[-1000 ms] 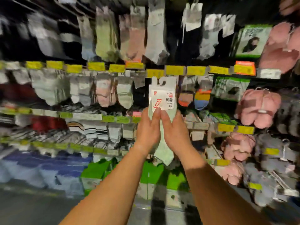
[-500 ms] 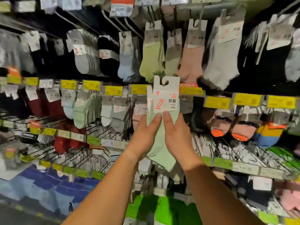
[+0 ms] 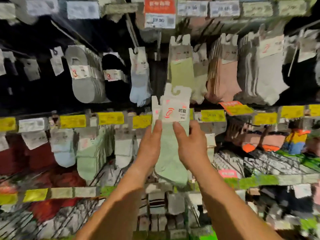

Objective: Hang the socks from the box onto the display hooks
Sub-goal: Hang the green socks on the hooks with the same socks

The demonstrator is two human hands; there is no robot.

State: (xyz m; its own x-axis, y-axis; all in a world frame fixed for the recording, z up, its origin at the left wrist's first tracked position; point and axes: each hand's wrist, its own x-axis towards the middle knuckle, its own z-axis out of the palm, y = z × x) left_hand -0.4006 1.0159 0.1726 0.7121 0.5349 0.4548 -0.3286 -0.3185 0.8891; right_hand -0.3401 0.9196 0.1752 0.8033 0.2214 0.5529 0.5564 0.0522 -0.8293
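Since half a second ago your hands have carried the pack upward, so its card header now sits just under the green socks already hanging on the upper row instead of down at the yellow price strip. Nearest you, your left hand (image 3: 149, 146) and right hand (image 3: 192, 148) flank the pale green sock pack (image 3: 170, 153), fingers curled behind the fabric and thumbs pressed on the front just below the white card header (image 3: 174, 108) — both hands grip the pack, neither is free. The pack hangs in the air between them, touching no hook yet. Expect it to handle as light and limp: the knit body will fold and swing, and only the card gives any stiffness. A second card edge shows at the left of the header, so you may be holding more than one pair; I cannot tell for sure. For threading, I would shift your pinch up onto the card, either side of the hook cut-out (image 3: 175, 90), so the opening stays flat and faces the peg rather than drooping. Card is thin — squeeze hard and it will crease or tear at the cut-out. Beyond, the hanging green socks (image 3: 181, 71) mark the likely row, and the display hook (image 3: 158, 42) above them is blurred, its tip hard to place.
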